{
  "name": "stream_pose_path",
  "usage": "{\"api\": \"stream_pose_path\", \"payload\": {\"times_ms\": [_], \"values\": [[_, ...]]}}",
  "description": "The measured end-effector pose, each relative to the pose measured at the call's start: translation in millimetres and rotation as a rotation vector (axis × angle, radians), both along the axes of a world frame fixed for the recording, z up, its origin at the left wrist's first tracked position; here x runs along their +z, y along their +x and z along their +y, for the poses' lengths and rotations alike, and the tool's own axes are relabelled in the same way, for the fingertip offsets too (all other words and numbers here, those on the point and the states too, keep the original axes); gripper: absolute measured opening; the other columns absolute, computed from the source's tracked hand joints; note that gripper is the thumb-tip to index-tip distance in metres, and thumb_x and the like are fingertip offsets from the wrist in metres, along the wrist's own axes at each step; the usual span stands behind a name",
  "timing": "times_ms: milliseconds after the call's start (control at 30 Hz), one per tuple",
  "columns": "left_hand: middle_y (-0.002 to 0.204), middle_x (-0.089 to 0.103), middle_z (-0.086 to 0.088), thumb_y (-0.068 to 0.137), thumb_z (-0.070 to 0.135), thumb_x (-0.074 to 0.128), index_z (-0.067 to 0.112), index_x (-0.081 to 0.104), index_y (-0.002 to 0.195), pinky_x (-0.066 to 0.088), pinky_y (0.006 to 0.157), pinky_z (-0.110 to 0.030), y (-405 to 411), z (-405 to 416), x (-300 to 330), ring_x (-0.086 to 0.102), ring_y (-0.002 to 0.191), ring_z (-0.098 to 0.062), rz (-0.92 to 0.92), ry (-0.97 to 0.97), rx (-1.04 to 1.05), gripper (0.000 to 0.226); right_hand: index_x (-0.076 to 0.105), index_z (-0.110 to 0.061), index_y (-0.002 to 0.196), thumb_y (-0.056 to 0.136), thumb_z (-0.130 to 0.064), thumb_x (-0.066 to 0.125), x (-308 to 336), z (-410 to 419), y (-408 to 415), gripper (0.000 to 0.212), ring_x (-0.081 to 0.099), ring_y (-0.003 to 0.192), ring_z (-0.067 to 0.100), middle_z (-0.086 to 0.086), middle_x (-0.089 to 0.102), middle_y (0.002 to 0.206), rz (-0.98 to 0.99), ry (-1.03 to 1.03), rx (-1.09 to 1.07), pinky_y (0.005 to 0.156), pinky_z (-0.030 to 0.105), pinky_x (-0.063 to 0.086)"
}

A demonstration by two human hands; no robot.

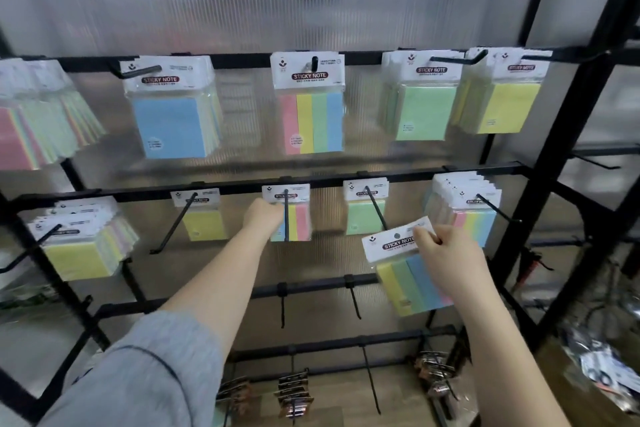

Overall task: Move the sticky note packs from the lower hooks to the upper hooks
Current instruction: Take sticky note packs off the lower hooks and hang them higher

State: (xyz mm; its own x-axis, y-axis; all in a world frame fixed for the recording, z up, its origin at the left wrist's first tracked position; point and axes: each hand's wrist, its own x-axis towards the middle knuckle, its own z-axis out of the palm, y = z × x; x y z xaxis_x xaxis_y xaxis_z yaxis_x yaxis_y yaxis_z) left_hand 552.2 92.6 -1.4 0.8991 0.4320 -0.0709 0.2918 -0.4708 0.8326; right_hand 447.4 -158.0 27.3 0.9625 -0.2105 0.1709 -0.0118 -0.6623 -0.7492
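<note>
1. At far left the lower rail (242, 188) carries a thick stack of yellow-fronted packs (81, 246) on its hook, with a single yellow pack (203, 218) on the next hook along; neither is being touched.
2. The left hand (262, 217) reaches to the four-colour pack (292, 215) hanging far back on the middle lower hook (286, 215). Its fingers are at the pack's left edge, but they are turned away from the camera, so I cannot tell whether they have gripped it.
3. Right of that hangs a single green pack (363, 211), then a fuller stack of striped packs (467, 204), both on lower hooks.
4. The right hand (446, 250) pinches the white header card of a striped sticky note pack (405, 270), which hangs free, tilted, in front of the rack and off any hook.
5. My reading: one pack is lifted off and waiting, a second is being fetched.
6. Next, the left-hand pack must slide forward along the whole hook and off its tip. Then each header hole needs lining up with a hook tip on the upper rail (242, 61), probably the striped upper pack's hook (314, 63).
</note>
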Motion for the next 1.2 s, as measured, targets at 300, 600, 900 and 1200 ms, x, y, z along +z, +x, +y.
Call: {"api": "stream_pose_path", "payload": {"times_ms": [300, 600, 900, 1200], "values": [[0.109, 0.061, -0.018, 0.092, 0.02, 0.054, -0.001, 0.053, 0.107, 0.047, 0.071, -0.032, 8.9, -5.4, -9.7, 0.06, 0.093, -0.033, -0.052, -0.054, 0.213, 0.026, 0.027, -0.011, 0.06, 0.096, -0.025, 0.048, 12.4, -1.7, -5.4, 0.043, 0.026, 0.052, 0.017, 0.004, 0.03, 0.058, -0.083, 0.111, -0.038, 0.046, 0.027, 0.019], [0.098, 0.067, -0.016, 0.096, 0.022, 0.049, 0.006, 0.057, 0.09, 0.04, 0.06, -0.029, 10.0, -6.9, -25.6, 0.061, 0.081, -0.027, -0.197, -0.247, 0.143, 0.019, 0.031, -0.011, 0.062, 0.096, -0.024, 0.048, 14.5, 0.5, -10.0, 0.04, 0.028, 0.055, 0.016, 0.006, 0.033, 0.06, -0.09, 0.188, -0.059, 0.051, 0.032, 0.02], [0.067, 0.047, -0.006, 0.1, 0.02, 0.039, 0.008, 0.042, 0.07, 0.027, 0.048, -0.024, -34.7, -21.1, -18.3, 0.039, 0.051, -0.015, -0.246, -0.279, 0.201, 0.032, 0.046, 0.001, 0.07, 0.097, -0.026, 0.045, 10.9, 7.1, -19.5, 0.038, 0.033, 0.061, 0.019, 0.012, 0.043, 0.07, -0.119, 0.244, -0.071, 0.051, 0.03, 0.025], [0.065, 0.036, 0.001, 0.101, 0.023, 0.032, 0.013, 0.032, 0.069, 0.024, 0.05, -0.029, -101.8, -17.2, 3.9, 0.034, 0.06, -0.018, -0.241, 0.017, -0.014, 0.034, 0.048, 0.009, 0.077, 0.099, -0.026, 0.043, 4.7, 18.8, -19.8, 0.043, 0.035, 0.06, 0.018, 0.012, 0.046, 0.066, -0.262, 0.288, -0.098, 0.045, 0.019, 0.026]]}}
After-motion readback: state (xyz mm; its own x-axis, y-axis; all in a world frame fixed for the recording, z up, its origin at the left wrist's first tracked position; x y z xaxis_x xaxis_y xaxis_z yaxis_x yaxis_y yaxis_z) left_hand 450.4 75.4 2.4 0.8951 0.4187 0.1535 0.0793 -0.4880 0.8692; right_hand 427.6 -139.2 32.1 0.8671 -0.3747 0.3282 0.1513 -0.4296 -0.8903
